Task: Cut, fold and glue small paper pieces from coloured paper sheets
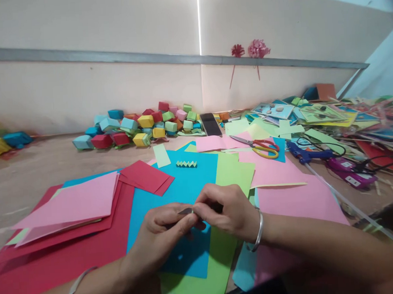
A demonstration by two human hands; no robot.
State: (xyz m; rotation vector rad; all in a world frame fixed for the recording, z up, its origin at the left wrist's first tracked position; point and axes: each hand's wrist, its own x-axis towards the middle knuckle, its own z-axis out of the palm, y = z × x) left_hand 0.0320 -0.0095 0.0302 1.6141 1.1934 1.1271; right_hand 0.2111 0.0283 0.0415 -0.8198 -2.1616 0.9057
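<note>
Over the blue sheet [198, 173], my left hand [166, 224] and my right hand [225, 207] meet at the fingertips. Both are closed in a pinch on a small paper strip [186, 211], which looks dark on its upper face. The fingers hide most of it, so its fold cannot be made out. Just beyond the hands a zigzag-folded green paper strip [186, 164] lies on the blue sheet. Beside it is a pale green paper piece [161, 155]. Red paper rectangles [147, 176] lie to the left.
Left lies a stack of pink [69, 201] and red sheets. Scissors [259, 146], a blue glue gun [308, 152] and a purple power strip [351, 172] sit at right. Paper boxes [128, 126] and a phone [210, 124] line the back, near the wall [96, 91].
</note>
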